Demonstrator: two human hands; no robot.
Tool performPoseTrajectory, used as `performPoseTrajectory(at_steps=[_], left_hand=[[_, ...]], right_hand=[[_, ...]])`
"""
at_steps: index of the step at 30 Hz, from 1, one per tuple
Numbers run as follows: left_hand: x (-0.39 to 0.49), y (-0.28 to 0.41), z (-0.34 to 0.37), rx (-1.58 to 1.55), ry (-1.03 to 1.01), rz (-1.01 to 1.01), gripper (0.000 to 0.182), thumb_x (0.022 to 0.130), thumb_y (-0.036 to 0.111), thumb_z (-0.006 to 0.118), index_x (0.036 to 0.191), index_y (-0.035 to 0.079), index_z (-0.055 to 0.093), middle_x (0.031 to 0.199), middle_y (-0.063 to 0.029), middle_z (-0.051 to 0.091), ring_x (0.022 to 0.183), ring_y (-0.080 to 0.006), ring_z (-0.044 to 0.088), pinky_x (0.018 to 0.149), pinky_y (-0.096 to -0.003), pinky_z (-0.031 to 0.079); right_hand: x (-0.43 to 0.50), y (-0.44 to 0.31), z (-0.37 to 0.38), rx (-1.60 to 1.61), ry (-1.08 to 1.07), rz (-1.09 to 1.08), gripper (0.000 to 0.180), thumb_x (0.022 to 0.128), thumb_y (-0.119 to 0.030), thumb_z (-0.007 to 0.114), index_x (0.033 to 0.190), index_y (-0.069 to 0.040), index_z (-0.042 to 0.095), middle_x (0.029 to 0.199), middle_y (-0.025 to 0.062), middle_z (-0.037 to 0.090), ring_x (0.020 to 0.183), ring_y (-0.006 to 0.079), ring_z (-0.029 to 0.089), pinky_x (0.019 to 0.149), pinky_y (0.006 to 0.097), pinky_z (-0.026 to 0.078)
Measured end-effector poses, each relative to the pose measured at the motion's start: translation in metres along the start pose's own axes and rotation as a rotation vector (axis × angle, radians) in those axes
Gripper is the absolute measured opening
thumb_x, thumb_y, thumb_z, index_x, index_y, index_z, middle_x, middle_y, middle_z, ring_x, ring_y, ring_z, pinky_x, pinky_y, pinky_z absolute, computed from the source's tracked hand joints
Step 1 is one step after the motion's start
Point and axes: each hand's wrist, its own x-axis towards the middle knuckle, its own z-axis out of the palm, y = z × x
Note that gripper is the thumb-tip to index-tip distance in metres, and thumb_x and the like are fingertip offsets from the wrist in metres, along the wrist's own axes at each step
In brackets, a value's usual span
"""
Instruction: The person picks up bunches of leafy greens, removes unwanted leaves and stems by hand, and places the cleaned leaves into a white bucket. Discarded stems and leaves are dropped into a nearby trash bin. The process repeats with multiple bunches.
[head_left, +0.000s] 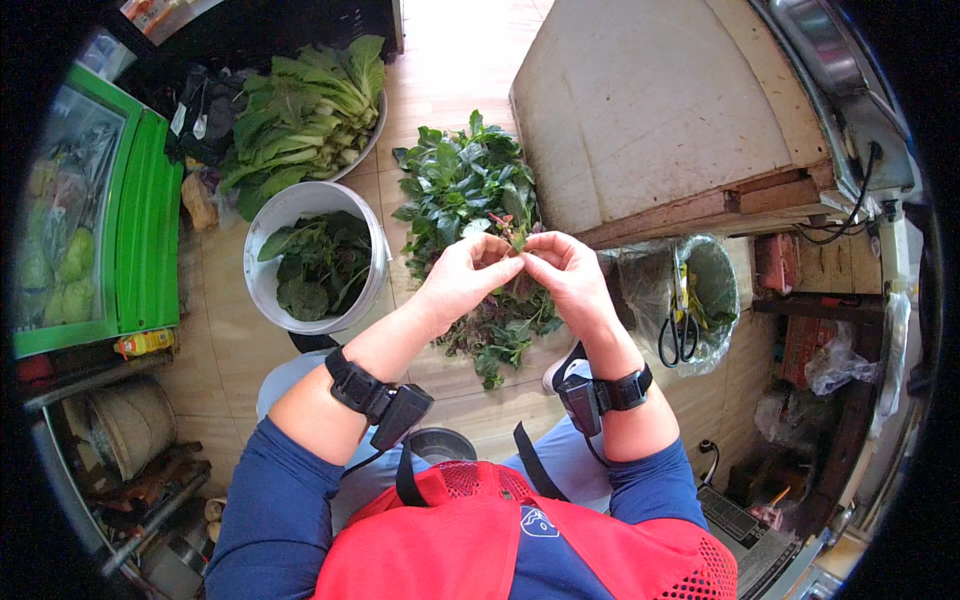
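My left hand (474, 274) and my right hand (566, 277) meet over a heap of leafy greens (465, 180) on the floor. Between the fingertips of both is a small sprig (517, 238) with green and reddish leaves; thumbs and forefingers pinch it. Darker, purplish stems and leaves lie below the hands, partly hidden by them. To the left stands a white plastic bucket (259, 296) with loose dark green leaves (319, 262) inside. Right of my right hand, scissors with black handles (679, 337) hang on the rim of a bin lined with clear plastic (720, 262), which holds some leaves.
A large basin heaped with leafy mustard greens (315, 112) stands at the back left, near a green-framed display cooler (142, 225). A worn wooden cabinet (660, 112) fills the upper right. Between my legs is a dark round bowl (444, 444). Shelves with plastic bags (840, 364) line the right.
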Motion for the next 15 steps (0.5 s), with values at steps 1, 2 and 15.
performPoseTrajectory(at_steps=[1,2,15], left_hand=[[0.0002,-0.0013,0.0006,0.051,-0.019,0.030,0.022,0.087,0.018,0.063,0.102,0.003,0.058,0.092,0.0004,0.060,0.080,-0.0067,0.054,0.073,-0.0222,0.044],[0.0008,-0.0021,-0.0010,0.051,-0.026,0.014,0.022,0.086,0.013,0.065,0.102,0.001,0.058,0.094,-0.0005,0.061,0.084,-0.0078,0.056,0.078,-0.0231,0.044],[0.0019,-0.0049,-0.0031,0.068,-0.106,-0.056,0.015,0.087,0.009,0.060,0.098,0.000,0.060,0.089,-0.0001,0.062,0.080,-0.0067,0.055,0.074,-0.0238,0.046]], right_hand=[[-0.0003,-0.0001,-0.0002,-0.019,-0.003,0.013,0.016,0.088,-0.006,0.060,0.101,0.002,0.060,0.088,0.0032,0.065,0.079,0.0068,0.059,0.069,0.0208,0.047],[-0.0005,-0.0003,-0.0006,-0.039,-0.006,0.026,0.017,0.088,-0.007,0.059,0.102,0.002,0.060,0.088,0.0034,0.065,0.080,0.0068,0.059,0.069,0.0206,0.046],[-0.0005,-0.0083,-0.0025,-0.015,-0.065,0.097,0.016,0.089,-0.015,0.061,0.101,-0.005,0.062,0.090,0.0010,0.064,0.076,0.0066,0.059,0.072,0.0212,0.048]])
